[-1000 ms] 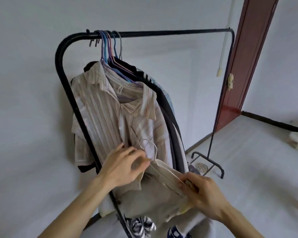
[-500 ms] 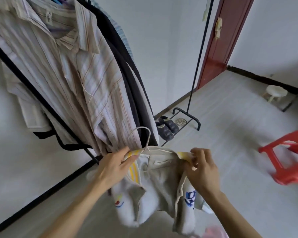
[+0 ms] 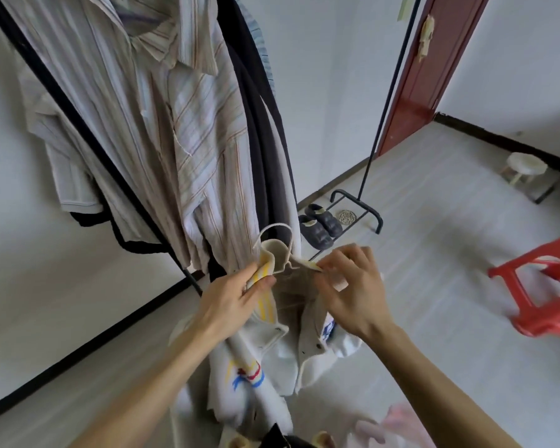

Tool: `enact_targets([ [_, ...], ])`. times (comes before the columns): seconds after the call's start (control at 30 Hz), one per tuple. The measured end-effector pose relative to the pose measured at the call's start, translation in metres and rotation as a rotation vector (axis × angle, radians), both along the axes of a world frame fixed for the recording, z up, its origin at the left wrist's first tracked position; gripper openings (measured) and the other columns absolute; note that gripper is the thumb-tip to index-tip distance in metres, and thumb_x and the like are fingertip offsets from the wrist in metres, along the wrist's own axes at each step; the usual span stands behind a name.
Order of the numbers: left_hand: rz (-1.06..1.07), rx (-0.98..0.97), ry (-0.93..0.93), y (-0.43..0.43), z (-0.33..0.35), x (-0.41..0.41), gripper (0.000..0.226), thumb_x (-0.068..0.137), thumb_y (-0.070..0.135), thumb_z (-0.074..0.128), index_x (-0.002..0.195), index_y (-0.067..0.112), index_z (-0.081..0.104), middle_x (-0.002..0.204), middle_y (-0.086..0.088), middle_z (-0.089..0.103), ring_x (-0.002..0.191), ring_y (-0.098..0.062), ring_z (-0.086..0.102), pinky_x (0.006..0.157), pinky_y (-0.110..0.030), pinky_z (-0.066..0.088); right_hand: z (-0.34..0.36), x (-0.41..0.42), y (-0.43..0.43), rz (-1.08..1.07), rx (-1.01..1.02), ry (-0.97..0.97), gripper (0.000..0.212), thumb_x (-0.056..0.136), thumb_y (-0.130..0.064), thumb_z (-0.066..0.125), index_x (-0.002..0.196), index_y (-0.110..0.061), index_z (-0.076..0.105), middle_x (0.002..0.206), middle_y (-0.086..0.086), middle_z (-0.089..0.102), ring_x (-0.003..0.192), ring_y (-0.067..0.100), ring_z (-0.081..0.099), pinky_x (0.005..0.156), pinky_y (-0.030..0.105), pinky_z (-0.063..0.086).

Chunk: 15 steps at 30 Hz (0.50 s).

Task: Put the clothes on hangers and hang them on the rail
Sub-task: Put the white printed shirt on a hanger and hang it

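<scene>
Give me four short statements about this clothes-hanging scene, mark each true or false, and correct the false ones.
1. The left hand and the right hand both grip the white jacket. True.
2. The red stool stands left of the rack. False: it stands to the rack's right.
3. A pair of dark shoes sits at the rack's foot. True.
4. The jacket's hanger hangs on the rail. False: its hook sticks up free, just above the hands.
</scene>
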State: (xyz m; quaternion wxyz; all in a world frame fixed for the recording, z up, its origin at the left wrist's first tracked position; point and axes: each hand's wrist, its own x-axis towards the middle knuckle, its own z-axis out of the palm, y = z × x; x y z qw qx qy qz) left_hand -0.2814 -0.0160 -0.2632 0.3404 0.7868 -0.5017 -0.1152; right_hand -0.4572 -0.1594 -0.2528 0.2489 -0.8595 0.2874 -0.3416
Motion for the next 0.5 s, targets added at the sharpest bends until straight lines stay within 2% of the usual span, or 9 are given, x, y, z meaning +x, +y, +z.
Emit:
enact_targets([
  [0.03, 0.011, -0.015, 0.021, 0.003, 0.001, 0.006, 0.044, 0.090, 0.062, 0.045, 0.068, 0.025, 0.037, 0.050, 0.006, 0.041, 0.044, -0.012, 0.038, 0.047, -0.027, 0.030, -0.005, 0.005, -0.007, 0.028, -0.039, 0.072, 0.022, 0.089, -0.043, 0.054, 0.093, -0.023, 0.063, 0.091, -0.009, 0.061, 0.086, 0.014, 0.052, 0.076, 0.030, 0.043],
  [0.1, 0.021, 0.002, 0.041, 0.011, 0.001, 0.017, 0.052, 0.089, 0.066, 0.045, 0.070, 0.018, 0.039, 0.050, 0.003, 0.037, 0.047, -0.012, 0.038, 0.050, -0.029, 0.033, -0.020, 0.011, -0.025, 0.081, 0.111, 0.313, 0.050, 0.090, -0.069, 0.033, 0.099, -0.024, 0.052, 0.083, -0.006, 0.064, 0.077, 0.018, 0.058, 0.074, 0.038, 0.048],
  [0.13, 0.019, 0.033, 0.006, 0.016, -0.001, 0.024, 0.054, 0.088, 0.069, 0.044, 0.073, 0.017, 0.042, 0.051, 0.003, 0.039, 0.049, -0.013, 0.040, 0.052, -0.030, 0.035, -0.029, 0.013, -0.031, 0.085, 0.186, 0.415, 0.062, 0.085, -0.079, 0.024, 0.093, -0.024, 0.052, 0.074, -0.005, 0.064, 0.069, 0.019, 0.059, 0.070, 0.040, 0.051],
  [0.2, 0.013, 0.150, -0.098, 0.031, -0.012, 0.042, 0.054, 0.085, 0.073, 0.043, 0.077, 0.019, 0.045, 0.058, 0.003, 0.045, 0.055, -0.012, 0.047, 0.056, -0.032, 0.040, -0.049, 0.014, -0.027, 0.022, 0.192, 0.480, 0.080, 0.078, -0.089, 0.016, 0.072, -0.018, 0.055, 0.056, -0.002, 0.059, 0.056, 0.016, 0.055, 0.060, 0.037, 0.051],
  [0.3, 0.026, 0.277, -0.122, 0.060, -0.032, 0.054, 0.048, 0.086, 0.071, 0.042, 0.077, 0.024, 0.046, 0.068, 0.008, 0.046, 0.063, -0.010, 0.048, 0.054, -0.021, 0.037, -0.059, 0.022, -0.004, -0.035, 0.118, 0.437, 0.076, 0.079, -0.084, 0.027, 0.056, -0.013, 0.038, 0.042, -0.001, 0.041, 0.044, 0.013, 0.041, 0.047, 0.027, 0.035],
  [0.37, 0.061, 0.295, -0.119, 0.071, -0.043, 0.047, 0.035, 0.092, 0.056, 0.052, 0.082, 0.022, 0.057, 0.067, 0.012, 0.043, 0.069, -0.014, 0.049, 0.051, -0.018, 0.031, -0.059, 0.031, 0.005, -0.029, 0.122, 0.433, 0.072, 0.083, -0.079, 0.032, 0.053, -0.014, 0.029, 0.040, 0.000, 0.034, 0.043, 0.013, 0.038, 0.049, 0.028, 0.036],
  [0.43, 0.118, 0.247, -0.132, 0.070, -0.050, 0.041, 0.033, 0.094, 0.047, 0.055, 0.088, 0.014, 0.060, 0.066, 0.010, 0.044, 0.072, -0.024, 0.056, 0.054, -0.027, 0.029, -0.053, 0.038, 0.005, -0.064, 0.198, 0.450, 0.069, 0.087, -0.074, 0.032, 0.052, -0.015, 0.032, 0.040, -0.002, 0.037, 0.047, 0.015, 0.043, 0.055, 0.031, 0.041],
  [0.5, 0.164, 0.189, -0.179, 0.063, -0.044, 0.039, 0.039, 0.095, 0.052, 0.048, 0.091, 0.015, 0.058, 0.072, 0.003, 0.056, 0.073, -0.026, 0.061, 0.056, -0.030, 0.032, -0.046, 0.044, 0.008, -0.092, 0.228, 0.462, 0.069, 0.091, -0.071, 0.024, 0.057, -0.015, 0.046, 0.046, -0.003, 0.049, 0.056, 0.019, 0.052, 0.061, 0.032, 0.045],
])
